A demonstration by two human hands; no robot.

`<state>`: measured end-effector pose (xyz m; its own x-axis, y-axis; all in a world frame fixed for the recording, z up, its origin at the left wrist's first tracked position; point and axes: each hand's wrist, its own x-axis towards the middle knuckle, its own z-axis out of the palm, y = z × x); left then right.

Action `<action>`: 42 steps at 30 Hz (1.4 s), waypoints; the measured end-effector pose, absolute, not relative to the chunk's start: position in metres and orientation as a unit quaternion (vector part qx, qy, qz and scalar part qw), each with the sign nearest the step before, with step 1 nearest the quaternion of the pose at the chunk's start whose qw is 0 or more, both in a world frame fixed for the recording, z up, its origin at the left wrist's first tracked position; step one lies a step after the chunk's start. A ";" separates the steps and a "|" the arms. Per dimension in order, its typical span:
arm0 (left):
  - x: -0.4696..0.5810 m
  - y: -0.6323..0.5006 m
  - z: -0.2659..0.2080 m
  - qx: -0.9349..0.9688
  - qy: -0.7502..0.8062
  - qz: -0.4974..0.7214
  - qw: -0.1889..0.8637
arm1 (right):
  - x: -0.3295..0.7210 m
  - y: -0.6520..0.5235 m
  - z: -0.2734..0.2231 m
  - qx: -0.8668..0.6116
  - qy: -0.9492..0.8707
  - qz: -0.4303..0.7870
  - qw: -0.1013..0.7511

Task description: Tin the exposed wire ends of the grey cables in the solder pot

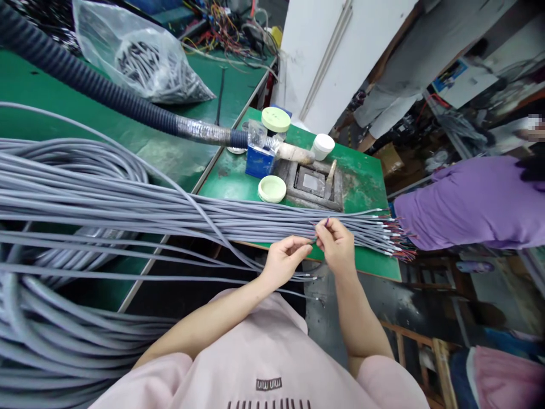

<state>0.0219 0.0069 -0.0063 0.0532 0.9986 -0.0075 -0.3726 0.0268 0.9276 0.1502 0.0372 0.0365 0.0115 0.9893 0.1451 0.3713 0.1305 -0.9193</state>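
Fine wires (314, 239), dark with a touch of purple, show between a worker's fingertips — right hand (337, 245) and left hand (281, 262) each pinched closed on them, thumb to fingers — above the near edge of a bundle of grey cables (247, 220). The bundle crosses a green bench (364, 179) bearing a white tub (322, 147); a ribbed black hose (110, 94) arches overhead. At right, a person in a purple top (468, 201).

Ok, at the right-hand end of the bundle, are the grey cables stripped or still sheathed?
Stripped: beyond the sheaths of the grey cables, thin coloured wires stick out, reds among them.
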 end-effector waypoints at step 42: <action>-0.026 0.045 -0.045 0.736 0.384 0.545 0.122 | 0.180 0.242 0.050 -0.658 -0.744 0.019 -0.111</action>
